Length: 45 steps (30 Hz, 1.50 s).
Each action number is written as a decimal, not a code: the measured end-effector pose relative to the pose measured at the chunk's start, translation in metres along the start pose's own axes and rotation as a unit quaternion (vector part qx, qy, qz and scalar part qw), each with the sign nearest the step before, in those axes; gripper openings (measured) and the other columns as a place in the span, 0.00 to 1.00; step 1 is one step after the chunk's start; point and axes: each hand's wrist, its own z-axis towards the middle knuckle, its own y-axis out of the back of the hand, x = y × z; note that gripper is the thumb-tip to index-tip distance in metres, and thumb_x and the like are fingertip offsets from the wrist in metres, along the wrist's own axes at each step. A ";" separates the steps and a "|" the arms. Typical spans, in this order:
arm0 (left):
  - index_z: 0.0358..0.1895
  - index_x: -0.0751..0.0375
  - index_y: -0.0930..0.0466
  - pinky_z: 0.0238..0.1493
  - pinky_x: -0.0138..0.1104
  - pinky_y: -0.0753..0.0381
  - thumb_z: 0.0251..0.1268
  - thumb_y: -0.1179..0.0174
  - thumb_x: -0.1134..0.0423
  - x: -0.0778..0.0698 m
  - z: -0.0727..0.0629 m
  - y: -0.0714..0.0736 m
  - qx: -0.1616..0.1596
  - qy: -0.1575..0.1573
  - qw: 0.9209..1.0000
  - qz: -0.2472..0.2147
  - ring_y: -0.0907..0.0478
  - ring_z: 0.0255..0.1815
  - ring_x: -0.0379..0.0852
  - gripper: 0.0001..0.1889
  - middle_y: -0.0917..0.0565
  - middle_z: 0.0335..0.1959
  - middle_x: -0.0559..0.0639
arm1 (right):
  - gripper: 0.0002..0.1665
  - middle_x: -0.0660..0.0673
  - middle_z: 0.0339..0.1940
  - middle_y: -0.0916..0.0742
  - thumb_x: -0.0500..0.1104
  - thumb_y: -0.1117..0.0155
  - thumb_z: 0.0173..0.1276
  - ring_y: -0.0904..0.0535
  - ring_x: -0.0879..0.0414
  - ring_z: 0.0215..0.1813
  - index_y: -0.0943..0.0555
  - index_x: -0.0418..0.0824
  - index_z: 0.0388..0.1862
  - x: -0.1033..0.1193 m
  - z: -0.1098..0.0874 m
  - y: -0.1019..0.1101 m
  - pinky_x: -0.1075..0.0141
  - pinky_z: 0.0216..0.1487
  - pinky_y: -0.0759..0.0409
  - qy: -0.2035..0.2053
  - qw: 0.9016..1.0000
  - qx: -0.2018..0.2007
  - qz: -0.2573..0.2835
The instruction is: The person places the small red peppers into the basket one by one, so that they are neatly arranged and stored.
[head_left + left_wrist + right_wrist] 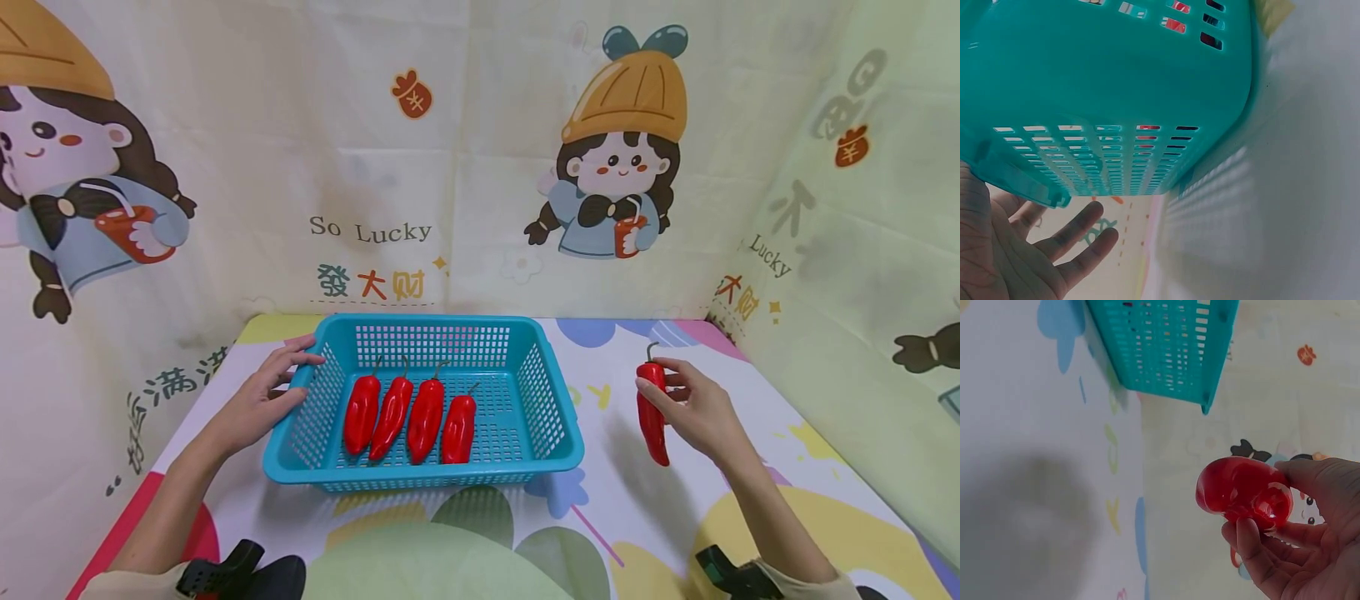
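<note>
A red chili pepper hangs above the table, right of the basket, its stem up. My right hand pinches its upper part between thumb and fingers; in the right wrist view the pepper shows end-on. In the turquoise plastic basket several red peppers lie side by side, stems toward the far wall. My left hand touches the basket's left rim. In the left wrist view, its fingers are spread and fairly straight; where the others meet the rim is partly hidden.
A patterned cloth covers the table under the basket. Behind and at the right stand cloth-covered walls with printed cartoon figures and lettering. Both wrists wear black straps.
</note>
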 end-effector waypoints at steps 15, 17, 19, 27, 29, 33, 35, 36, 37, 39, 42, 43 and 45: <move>0.70 0.64 0.30 0.46 0.56 0.13 0.63 0.37 0.69 -0.001 0.000 0.001 0.004 0.001 1.000 -0.001 0.31 0.64 0.74 0.30 0.46 0.81 0.65 | 0.40 0.31 0.59 0.18 0.58 0.36 0.72 0.19 0.36 0.56 0.32 0.39 0.75 0.026 0.002 -0.005 0.55 0.38 0.12 0.012 1.000 0.001 0.020; 0.70 0.64 0.30 0.46 0.57 0.13 0.63 0.38 0.69 -0.001 0.000 0.001 0.003 0.001 1.000 -0.001 0.31 0.65 0.74 0.29 0.46 0.81 0.66 | 0.40 0.32 0.58 0.18 0.58 0.35 0.72 0.19 0.36 0.55 0.32 0.40 0.75 0.030 0.003 -0.006 0.55 0.38 0.12 0.018 1.000 0.000 0.023; 0.69 0.64 0.30 0.47 0.58 0.13 0.64 0.38 0.69 -0.001 0.001 0.001 0.002 0.000 1.000 0.000 0.32 0.65 0.74 0.29 0.46 0.81 0.65 | 0.39 0.32 0.57 0.17 0.57 0.34 0.72 0.18 0.37 0.54 0.31 0.40 0.75 0.033 0.004 -0.007 0.55 0.38 0.12 0.024 0.999 -0.003 0.024; 0.69 0.64 0.30 0.47 0.59 0.14 0.64 0.38 0.70 0.000 0.001 0.000 0.002 -0.001 1.000 0.003 0.32 0.65 0.74 0.29 0.46 0.80 0.66 | 0.39 0.34 0.57 0.17 0.56 0.33 0.72 0.17 0.38 0.54 0.32 0.41 0.76 0.047 0.009 -0.009 0.56 0.39 0.11 0.035 0.999 -0.003 0.031; 0.69 0.64 0.30 0.47 0.59 0.14 0.64 0.38 0.70 0.000 0.001 0.000 0.002 0.000 1.000 0.003 0.31 0.65 0.74 0.29 0.46 0.81 0.66 | 0.40 0.33 0.58 0.17 0.56 0.33 0.71 0.18 0.38 0.54 0.32 0.41 0.76 0.050 0.010 -0.009 0.55 0.39 0.11 0.038 0.999 -0.003 0.034; 0.69 0.64 0.30 0.47 0.59 0.14 0.64 0.38 0.70 0.001 0.001 0.000 0.002 -0.001 1.000 0.003 0.31 0.64 0.73 0.29 0.46 0.81 0.66 | 0.41 0.33 0.58 0.17 0.56 0.32 0.71 0.17 0.37 0.54 0.32 0.41 0.76 0.057 0.011 -0.012 0.56 0.39 0.11 0.043 0.998 -0.005 0.037; 0.69 0.65 0.30 0.47 0.59 0.14 0.64 0.38 0.70 0.001 0.001 0.000 0.002 -0.003 1.000 0.003 0.31 0.64 0.73 0.29 0.46 0.81 0.66 | 0.41 0.33 0.58 0.17 0.56 0.32 0.71 0.17 0.38 0.54 0.32 0.41 0.76 0.061 0.012 -0.014 0.56 0.39 0.11 0.046 0.998 -0.005 0.039; 0.69 0.65 0.30 0.47 0.59 0.14 0.63 0.38 0.70 0.001 0.001 0.000 0.001 -0.003 1.000 0.003 0.31 0.64 0.73 0.29 0.46 0.80 0.66 | 0.41 0.34 0.58 0.16 0.56 0.32 0.70 0.17 0.38 0.53 0.31 0.41 0.76 0.062 0.013 -0.015 0.56 0.39 0.11 0.047 0.998 -0.006 0.040; 0.69 0.65 0.30 0.47 0.60 0.14 0.63 0.38 0.70 0.001 0.001 0.000 0.001 -0.004 1.000 0.003 0.31 0.65 0.73 0.29 0.45 0.80 0.66 | 0.41 0.34 0.58 0.16 0.56 0.32 0.70 0.17 0.39 0.53 0.31 0.41 0.75 0.064 0.013 -0.015 0.56 0.39 0.11 0.047 0.998 -0.006 0.042; 0.69 0.64 0.30 0.47 0.59 0.14 0.64 0.38 0.70 0.000 0.001 0.000 0.000 -0.007 1.000 0.003 0.31 0.65 0.74 0.29 0.45 0.80 0.66 | 0.41 0.34 0.58 0.16 0.56 0.31 0.70 0.16 0.39 0.53 0.31 0.41 0.75 0.068 0.013 -0.017 0.56 0.40 0.11 0.049 0.998 -0.006 0.045; 0.69 0.63 0.29 0.46 0.59 0.14 0.64 0.38 0.69 -0.001 0.001 0.000 -0.003 -0.010 1.000 0.004 0.31 0.64 0.74 0.29 0.45 0.80 0.66 | 0.41 0.35 0.59 0.16 0.57 0.30 0.69 0.16 0.40 0.52 0.31 0.42 0.75 0.074 0.014 -0.020 0.56 0.41 0.11 0.050 0.997 -0.002 0.051; 0.69 0.63 0.29 0.47 0.59 0.14 0.64 0.38 0.69 -0.002 0.001 0.000 -0.002 -0.012 1.000 0.003 0.31 0.64 0.74 0.28 0.45 0.80 0.66 | 0.41 0.36 0.59 0.16 0.57 0.30 0.69 0.16 0.40 0.52 0.31 0.42 0.75 0.075 0.015 -0.021 0.56 0.41 0.11 0.051 0.997 0.000 0.054; 0.69 0.63 0.29 0.47 0.60 0.14 0.63 0.37 0.69 -0.002 0.001 0.000 -0.002 -0.014 1.000 0.002 0.32 0.65 0.74 0.29 0.45 0.80 0.66 | 0.41 0.36 0.59 0.16 0.57 0.30 0.69 0.16 0.41 0.52 0.31 0.42 0.75 0.078 0.016 -0.024 0.56 0.41 0.11 0.052 0.997 0.003 0.057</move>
